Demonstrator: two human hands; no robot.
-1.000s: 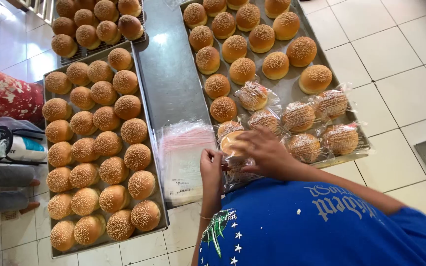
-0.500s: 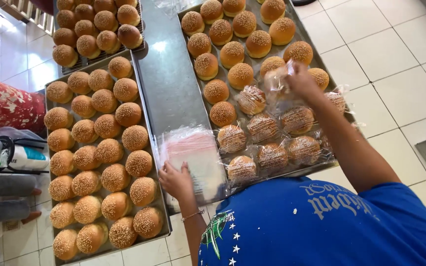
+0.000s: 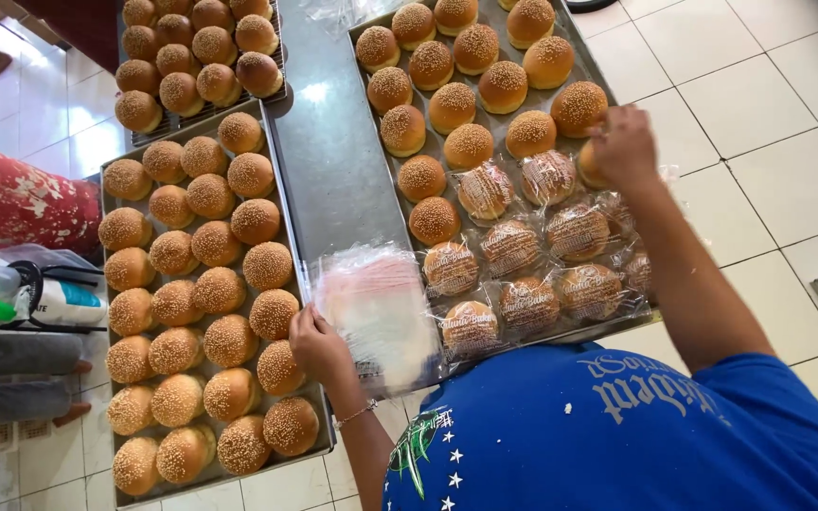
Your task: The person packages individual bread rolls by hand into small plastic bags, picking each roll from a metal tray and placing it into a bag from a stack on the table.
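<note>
Two hands at work: your right hand [image 3: 623, 144] grips a sesame bun [image 3: 591, 166] on the right tray [image 3: 385, 185], while your left hand [image 3: 317, 346] pinches the plastic bag stack [image 3: 379, 308] on the steel surface [image 3: 333, 161].

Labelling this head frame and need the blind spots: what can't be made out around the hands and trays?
- Head view: right hand covers the sesame bun under it; grip hidden.
- Left hand rests on the stack of clear plastic bags; fingertips hidden beneath its edge, bag count unreadable.
- Right metal tray: near edge hidden by the blue shirt.
- Top-left tray of buns is cut by the frame edge.
</note>
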